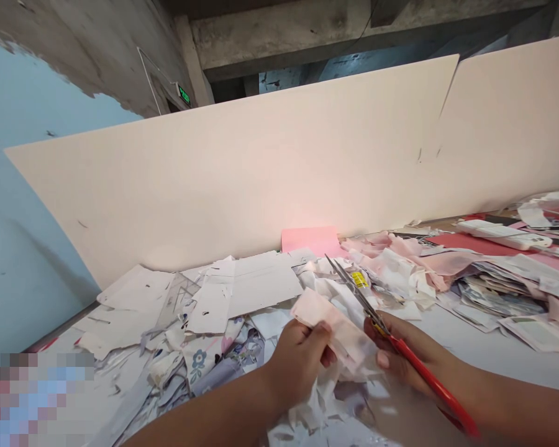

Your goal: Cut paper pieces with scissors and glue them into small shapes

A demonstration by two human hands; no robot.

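Observation:
My left hand (302, 354) pinches a folded, pale pink strip of fabric (333, 320) between thumb and fingers. In my right hand (400, 351) is a pair of scissors (414, 366) with red handles, gripped around the pivot area. Their metal blades point up and away to the left, nearly closed, beyond the strip. The fingertips of my right hand are close to the strip's right end; whether they touch it I cannot tell. White and pink fabric scraps (317, 403) lie beneath both hands.
White card templates (261, 282) and floral scraps (200, 366) cover the left side. Stacked cloth pieces (498, 298) and a white power strip (505, 234) are at the right. A pink card (310, 240) leans against a tall cream partition (242, 186) behind the table.

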